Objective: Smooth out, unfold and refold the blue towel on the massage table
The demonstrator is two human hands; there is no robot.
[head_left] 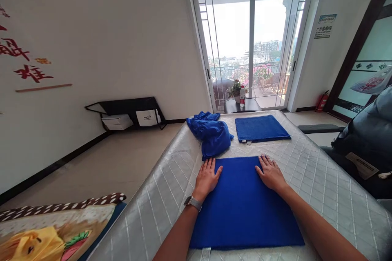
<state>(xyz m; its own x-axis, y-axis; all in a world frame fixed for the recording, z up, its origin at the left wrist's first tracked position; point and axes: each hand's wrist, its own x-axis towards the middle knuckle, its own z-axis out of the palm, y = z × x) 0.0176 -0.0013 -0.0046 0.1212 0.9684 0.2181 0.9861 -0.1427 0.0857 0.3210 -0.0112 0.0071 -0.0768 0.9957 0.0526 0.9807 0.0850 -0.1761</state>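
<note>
A blue towel (241, 204) lies flat and smooth in front of me, a white tag showing at its near edge. My left hand (207, 177) rests open on its far left corner, fingers stretched forward. On the far right corner lies my right hand (271, 173), also open with the fingers spread. Just beyond my left fingertips is a crumpled heap of blue cloth (212, 132). Farther off to the right sits a folded blue towel (261, 127) with small white tags at its near edge.
Everything blue lies on a silver quilted mattress (165, 187). Beyond its far end stands a chair (234, 107) bearing a potted plant (236, 89) and a bottle (242, 97). A patterned blanket (61, 228) is at lower left. Dark bulky items (367, 142) line the right side.
</note>
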